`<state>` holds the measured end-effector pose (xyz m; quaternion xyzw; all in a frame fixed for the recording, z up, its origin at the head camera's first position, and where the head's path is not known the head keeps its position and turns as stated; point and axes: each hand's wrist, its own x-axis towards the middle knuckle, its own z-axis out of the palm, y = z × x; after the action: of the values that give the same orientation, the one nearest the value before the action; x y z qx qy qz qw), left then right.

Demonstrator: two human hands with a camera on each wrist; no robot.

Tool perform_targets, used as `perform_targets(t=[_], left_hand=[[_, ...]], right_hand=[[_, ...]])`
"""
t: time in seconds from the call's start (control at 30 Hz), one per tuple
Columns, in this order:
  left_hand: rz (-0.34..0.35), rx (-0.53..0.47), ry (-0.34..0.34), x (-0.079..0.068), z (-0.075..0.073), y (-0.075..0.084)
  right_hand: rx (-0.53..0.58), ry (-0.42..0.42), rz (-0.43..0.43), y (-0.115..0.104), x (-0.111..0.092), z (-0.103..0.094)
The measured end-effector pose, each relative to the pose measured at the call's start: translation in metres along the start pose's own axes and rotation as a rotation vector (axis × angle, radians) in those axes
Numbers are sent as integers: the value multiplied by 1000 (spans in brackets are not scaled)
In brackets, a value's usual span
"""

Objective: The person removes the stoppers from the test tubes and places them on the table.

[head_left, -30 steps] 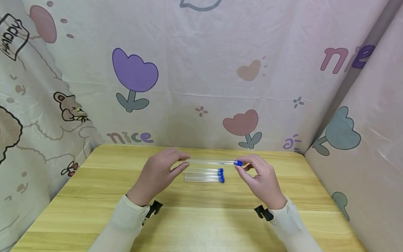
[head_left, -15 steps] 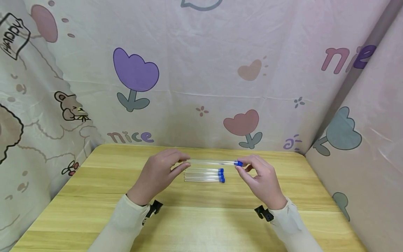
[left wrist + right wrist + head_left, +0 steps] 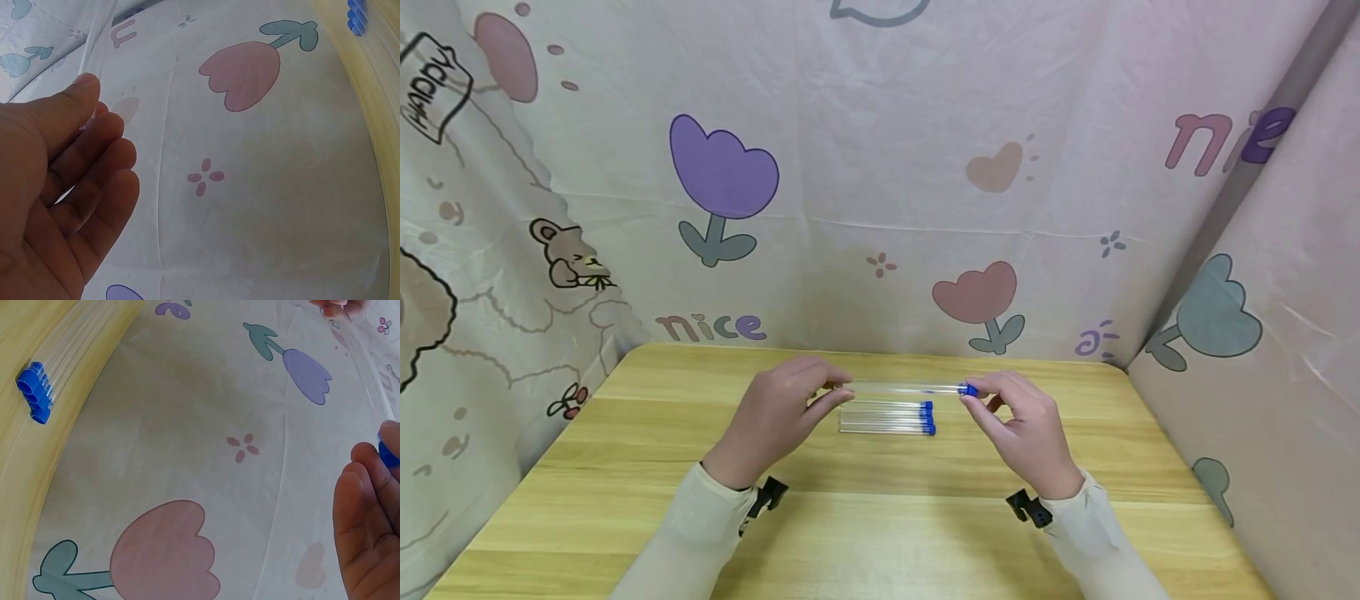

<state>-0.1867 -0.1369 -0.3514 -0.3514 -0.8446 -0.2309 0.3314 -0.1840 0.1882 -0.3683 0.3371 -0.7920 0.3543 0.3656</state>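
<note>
A clear test tube with a blue cap is held level above the table between both hands. My left hand pinches its clear end between thumb and fingertips. The blue cap sits in the thumb-and-finger grip of my right hand. Just in front, several more clear tubes with blue caps lie side by side, all caps to the right. Those blue caps also show in the right wrist view, apart from the hand. In the left wrist view the thumb partly covers the held tube's end.
The wooden table stretches under both forearms. A patterned curtain hangs behind its back edge and along both sides. Black wrist cameras sit at the cuffs of both pale sleeves.
</note>
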Motion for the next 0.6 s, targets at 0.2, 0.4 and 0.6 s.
perform_targets(t=[0.2, 0.4, 0.6], left_hand=[[11, -11, 10, 0, 0, -1], [19, -26, 10, 0, 0, -1], [11, -28, 14, 0, 0, 1]], right_hand=[[23, 2, 7, 1, -1, 1], [69, 21, -27, 1, -2, 2], [107, 46, -45, 1, -2, 4]])
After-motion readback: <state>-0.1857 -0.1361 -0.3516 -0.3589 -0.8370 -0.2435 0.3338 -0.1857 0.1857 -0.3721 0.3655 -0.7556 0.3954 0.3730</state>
